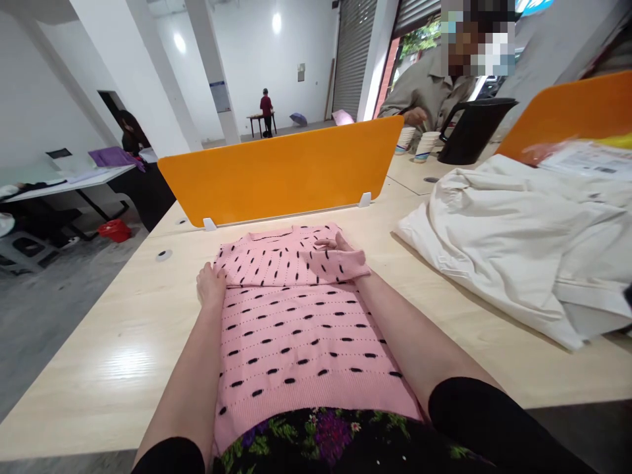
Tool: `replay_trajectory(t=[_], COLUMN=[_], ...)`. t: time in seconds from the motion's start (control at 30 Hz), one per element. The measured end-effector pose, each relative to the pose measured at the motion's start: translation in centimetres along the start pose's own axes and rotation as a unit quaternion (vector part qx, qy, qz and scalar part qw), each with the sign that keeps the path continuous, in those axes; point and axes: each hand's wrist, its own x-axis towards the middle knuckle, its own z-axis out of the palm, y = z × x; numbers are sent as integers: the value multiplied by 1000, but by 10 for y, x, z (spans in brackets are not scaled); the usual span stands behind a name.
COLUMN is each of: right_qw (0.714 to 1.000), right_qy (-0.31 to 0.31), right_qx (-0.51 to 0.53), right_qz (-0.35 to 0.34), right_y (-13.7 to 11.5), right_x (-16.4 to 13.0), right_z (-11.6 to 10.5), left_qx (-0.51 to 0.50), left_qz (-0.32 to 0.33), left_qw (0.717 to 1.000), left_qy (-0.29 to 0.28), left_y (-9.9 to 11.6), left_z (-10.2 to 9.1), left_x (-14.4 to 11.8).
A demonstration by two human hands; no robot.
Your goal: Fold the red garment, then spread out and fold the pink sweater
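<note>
The pale wooden counter (123, 342) carries a pink knit sweater (296, 329) with black dashes, lying flat between both forearms. It looks partly folded: the sleeves are already turned in across the chest, while the long body below the fingers lies unfolded. A heap of cream garments (518, 243) lies well to the right of the fingers, seemingly not yet folded. The left hand (211, 284) has its fingers curled over the sweater's left edge, pinching the fold. The right hand (340, 247) lies flat, fingers spread, on the folded sleeve. No brand or writing can be read anywhere.
</note>
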Motion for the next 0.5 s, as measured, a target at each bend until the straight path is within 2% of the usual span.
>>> replay_trajectory(t=[0.07, 0.1, 0.2, 0.3, 0.4, 0.47, 0.5], right_qw=[994, 993, 987, 971, 950, 928, 914], right_qy=[-82, -108, -150, -162, -104, -33, -3], right_qx=[62, 50, -37, -130, -257, -353, -396], right_qz=[19, 25, 55, 117, 141, 112, 90], right_y=[-4, -6, -15, -29, -47, -59, -63], right_x=[-2, -3, -7, -11, -14, -16, -17], right_z=[-9, -14, -22, -22, -14, -6, 0], left_qx=[-11, -17, -31, -39, -37, -31, -26], left_qz=[-25, -37, -65, -72, -76, -83, -63], left_qw=[1000, 999, 997, 996, 994, 991, 991], left_qy=[4, 7, 22, 40, 66, 96, 112], left_y=[-2, -2, -2, -1, 1, 3, 5], left_z=[0, 0, 4, 7, 8, 7, 7], left_x=[3, 3, 3, 2, 0, -2, -3])
